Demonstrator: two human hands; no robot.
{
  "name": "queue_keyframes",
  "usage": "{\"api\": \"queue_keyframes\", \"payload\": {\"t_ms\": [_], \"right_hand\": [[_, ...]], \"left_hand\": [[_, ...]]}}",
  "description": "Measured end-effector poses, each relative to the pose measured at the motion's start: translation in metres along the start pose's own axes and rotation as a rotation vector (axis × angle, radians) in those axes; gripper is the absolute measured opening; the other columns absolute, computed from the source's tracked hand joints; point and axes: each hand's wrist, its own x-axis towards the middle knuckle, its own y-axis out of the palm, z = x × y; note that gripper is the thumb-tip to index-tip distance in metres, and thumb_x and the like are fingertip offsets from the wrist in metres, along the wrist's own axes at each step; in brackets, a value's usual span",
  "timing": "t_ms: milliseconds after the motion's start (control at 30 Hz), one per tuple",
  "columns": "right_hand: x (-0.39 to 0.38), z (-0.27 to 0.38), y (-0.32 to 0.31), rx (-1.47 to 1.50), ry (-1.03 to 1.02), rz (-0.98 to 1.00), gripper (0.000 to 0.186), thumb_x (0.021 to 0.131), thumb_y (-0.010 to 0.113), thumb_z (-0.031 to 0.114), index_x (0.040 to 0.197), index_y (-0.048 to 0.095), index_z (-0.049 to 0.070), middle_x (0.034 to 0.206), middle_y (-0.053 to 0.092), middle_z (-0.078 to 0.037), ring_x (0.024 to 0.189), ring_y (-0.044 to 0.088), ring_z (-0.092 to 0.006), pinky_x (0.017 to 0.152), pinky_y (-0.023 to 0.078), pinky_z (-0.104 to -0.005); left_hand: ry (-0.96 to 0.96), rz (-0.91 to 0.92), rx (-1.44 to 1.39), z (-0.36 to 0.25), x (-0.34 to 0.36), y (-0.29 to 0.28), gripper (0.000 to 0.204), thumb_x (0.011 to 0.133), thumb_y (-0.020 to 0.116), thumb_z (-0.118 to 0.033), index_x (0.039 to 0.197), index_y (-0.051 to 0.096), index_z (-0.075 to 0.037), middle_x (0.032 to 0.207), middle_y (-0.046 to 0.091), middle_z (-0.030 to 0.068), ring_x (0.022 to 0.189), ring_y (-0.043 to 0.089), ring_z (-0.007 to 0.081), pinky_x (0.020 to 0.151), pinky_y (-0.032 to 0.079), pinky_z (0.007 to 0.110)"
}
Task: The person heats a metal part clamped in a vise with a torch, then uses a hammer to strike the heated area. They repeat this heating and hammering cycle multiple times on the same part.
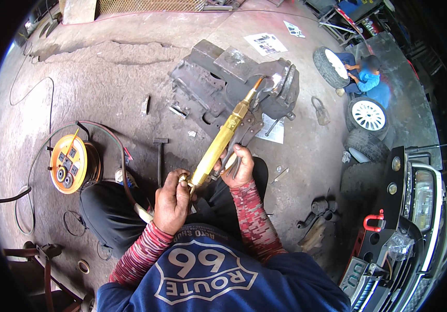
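Note:
My left hand [173, 205] has closed fingers on a knob at the rear of a brass cutting torch [213, 151]; a hose [129, 192] runs from there. My right hand [238, 167] is closed around dark pliers [245, 134] beside the torch body, and seems to support the torch too. The torch's copper tip points up and right, over a heavy rusty metal vise [210, 54] on the floor. Whether the pliers grip anything cannot be made out.
An orange cable reel [67, 145] with hoses is left; a hammer [160, 156] lies by my legs. Upper right, a person [368, 80] in blue handles a wheel [324, 65], near more tyres [363, 143]. A vehicle bumper [395, 203] with red shackle stands right; papers [265, 44] lie behind.

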Motion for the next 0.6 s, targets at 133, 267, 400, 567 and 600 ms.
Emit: {"api": "queue_keyframes", "payload": {"t_ms": [133,267,400,567,600], "right_hand": [[0.001,0.000,0.002,-0.006,-0.001,-0.008,0.067,0.091,0.056,0.036,0.148,0.046,0.003,0.084,0.062,-0.008,0.069,0.062,-0.0231,0.059,0.053,-0.0354],[0.001,0.000,0.001,-0.003,0.000,0.005,0.066,0.091,0.056,0.036,0.147,0.047,0.003,0.084,0.062,-0.009,0.070,0.062,-0.0225,0.058,0.053,-0.0353],[0.002,-0.001,0.000,0.015,-0.017,0.027,0.064,0.092,0.057,0.036,0.145,0.048,0.001,0.085,0.063,-0.009,0.067,0.063,-0.0235,0.055,0.052,-0.0337],[-0.005,0.012,-0.001,-0.210,-0.105,-0.063,0.057,0.096,0.054,0.034,0.141,0.050,-0.001,0.081,0.062,-0.007,0.059,0.063,-0.0240,0.051,0.051,-0.0316],[-0.006,0.015,0.000,-0.305,-0.126,-0.118,0.056,0.097,0.053,0.034,0.141,0.050,-0.001,0.080,0.062,-0.007,0.058,0.064,-0.0238,0.051,0.051,-0.0312]], "left_hand": [[0.033,-0.012,0.009,0.001,0.001,-0.001,0.031,0.111,0.040,-0.025,0.122,0.057,-0.001,0.070,0.066,0.0038,0.051,0.055,0.0077,0.050,0.043,0.024],[0.046,-0.013,0.019,0.001,-0.001,-0.001,0.033,0.111,0.040,-0.027,0.122,0.057,-0.001,0.070,0.066,0.0038,0.051,0.055,0.0076,0.050,0.043,0.024],[0.019,-0.017,0.003,0.000,-0.002,-0.002,0.034,0.111,0.040,-0.029,0.123,0.056,-0.001,0.070,0.067,0.0040,0.052,0.056,0.0075,0.050,0.043,0.024],[0.078,-0.043,0.000,-0.003,-0.004,-0.005,0.036,0.111,0.041,-0.032,0.125,0.055,-0.002,0.071,0.066,0.0040,0.051,0.054,0.0070,0.049,0.041,0.022],[0.052,-0.043,-0.034,-0.003,-0.004,-0.008,0.034,0.111,0.042,-0.029,0.124,0.055,-0.001,0.070,0.066,0.0042,0.052,0.055,0.0073,0.049,0.042,0.023]]}}
